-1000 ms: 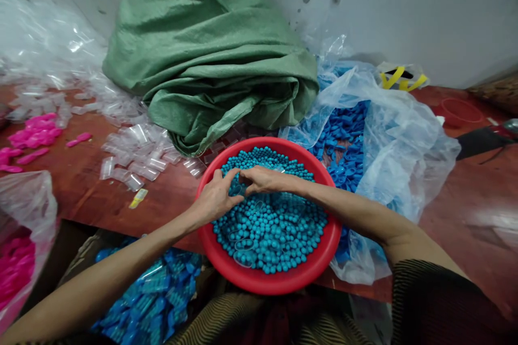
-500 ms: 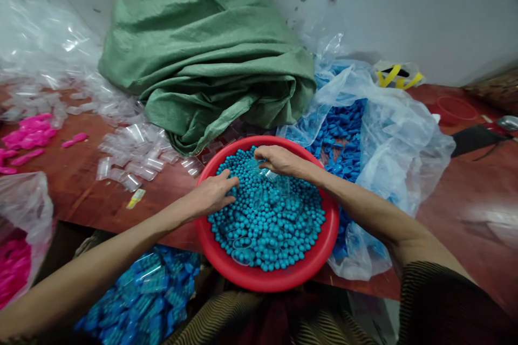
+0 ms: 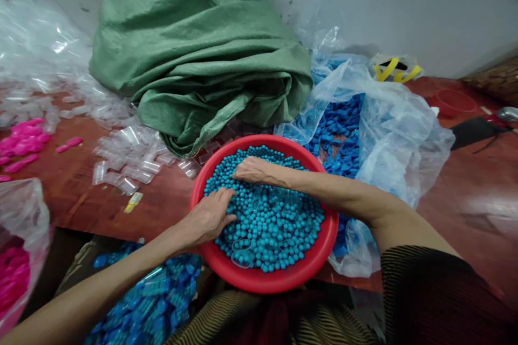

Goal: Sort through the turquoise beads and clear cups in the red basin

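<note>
A red basin filled with small turquoise beads sits in front of me. Several clear plastic pieces lie among the beads. Over the basin's left side, my left hand rests at the beads, thumb apart from the fingers, and I see nothing held in it. My right hand reaches across from the right into the beads at the back left. Its fingers are curled down and closed; what they hold, if anything, is hidden beneath the hand.
Behind the basin slumps a green sack. Clear plastic tubes and pink pieces lie leftward on the red table. A plastic bag with blue parts stands right. Filled blue pieces are heaped below.
My right hand has moved left and toward me, its fingers now lower in the beads. My left hand has shifted slightly down and left. The clear piece near my right hand no longer shows.
</note>
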`<state>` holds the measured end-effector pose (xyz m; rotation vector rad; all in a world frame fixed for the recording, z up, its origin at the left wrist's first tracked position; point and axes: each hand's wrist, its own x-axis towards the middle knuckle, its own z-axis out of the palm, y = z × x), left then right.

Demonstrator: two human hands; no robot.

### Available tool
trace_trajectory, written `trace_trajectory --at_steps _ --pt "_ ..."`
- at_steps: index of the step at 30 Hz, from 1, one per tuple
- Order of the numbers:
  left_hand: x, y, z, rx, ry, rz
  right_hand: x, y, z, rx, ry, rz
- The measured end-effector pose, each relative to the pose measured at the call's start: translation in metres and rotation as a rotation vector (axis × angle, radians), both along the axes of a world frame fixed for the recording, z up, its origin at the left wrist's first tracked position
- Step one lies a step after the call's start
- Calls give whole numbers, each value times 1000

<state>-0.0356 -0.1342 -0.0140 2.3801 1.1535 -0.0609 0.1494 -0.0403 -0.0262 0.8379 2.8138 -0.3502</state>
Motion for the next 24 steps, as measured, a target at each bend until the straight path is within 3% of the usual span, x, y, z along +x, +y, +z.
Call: trace_trajectory --at_steps 2,8,12,16,20,24 --pt "-1 0 1 -25 -42 29 6 5 -8 -127 144 -26" --pt "3 -7 3 -25 -106 205 25 20 -26 -719 564 -270" --pt "4 -8 2 33 -74 296 28 15 -25 -840 701 -356" --pt "2 -6 -2 99 -135 298 30 0 -16 -750 684 -329" --pt "1 -4 -3 159 -189 197 25 -24 -3 -424 443 -183" --pt "-1 -6 -3 109 -88 34 12 -45 8 -172 224 3"
